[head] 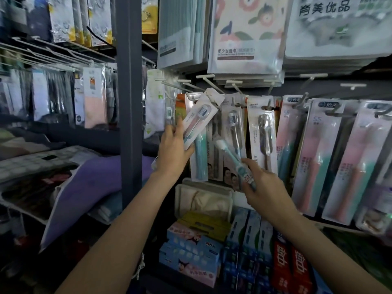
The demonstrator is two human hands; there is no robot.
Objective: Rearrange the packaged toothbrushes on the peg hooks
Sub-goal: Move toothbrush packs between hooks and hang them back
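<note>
While the rack of peg hooks [212,84] carries rows of hanging toothbrush packs [263,134] under the bagged towels [246,32], the left hand [174,149] grips a tilted pack [198,122] by its lower end, its top just beside a hook. The right hand [265,183] holds a smaller teal toothbrush [235,160] low before the row. It looks like mid-rehang; next, the pack's hole likely needs lining up with a hook tip.
</note>
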